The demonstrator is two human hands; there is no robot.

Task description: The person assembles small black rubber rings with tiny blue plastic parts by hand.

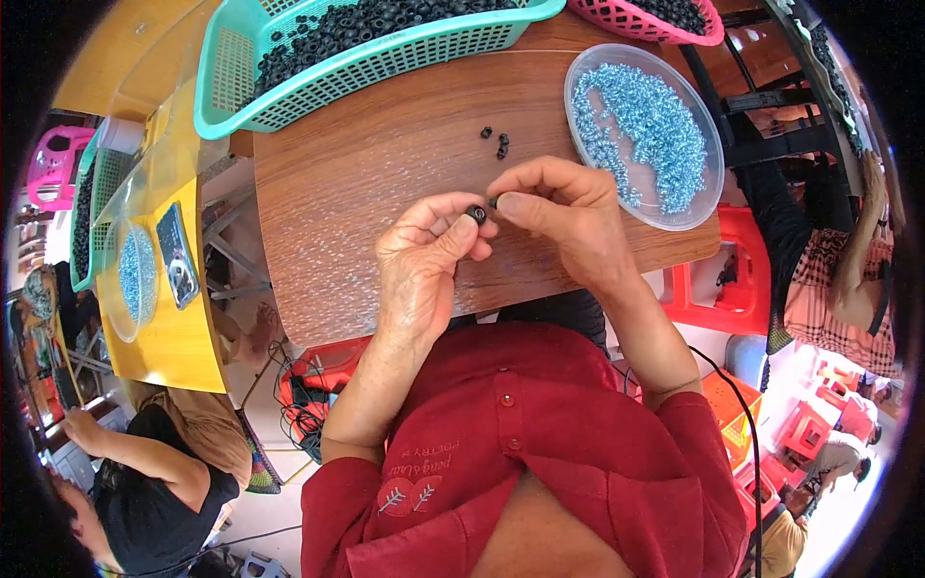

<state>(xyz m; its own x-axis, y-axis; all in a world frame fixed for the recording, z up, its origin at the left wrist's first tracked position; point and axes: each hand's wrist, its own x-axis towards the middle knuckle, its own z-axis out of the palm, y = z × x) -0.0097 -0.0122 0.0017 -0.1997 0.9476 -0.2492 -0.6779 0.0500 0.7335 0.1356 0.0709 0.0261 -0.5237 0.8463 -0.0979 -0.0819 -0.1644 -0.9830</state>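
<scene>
My left hand [424, 255] pinches a small round black plastic part [476, 214] between thumb and fingers, its ringed end facing up. Close beside it, the thumb and forefinger of my right hand [576, 220] are pressed together on a tiny dark piece [492, 203], too small to name. The two hands nearly meet above the wooden table [328, 231]. Just beyond them lie a few loose black parts [502, 146]. To the right of my right hand stands a round clear plastic tub [713, 173] with many small shiny light-blue pieces [655, 116].
A turquoise basket [385, 82] heaped with black parts stands at the far edge, a pink basket [708, 29] to its right. On the left, a yellow table [183, 337] bears another tub and a phone-like object [177, 252]. Co-workers sit on both sides; a red stool [723, 299] stands right.
</scene>
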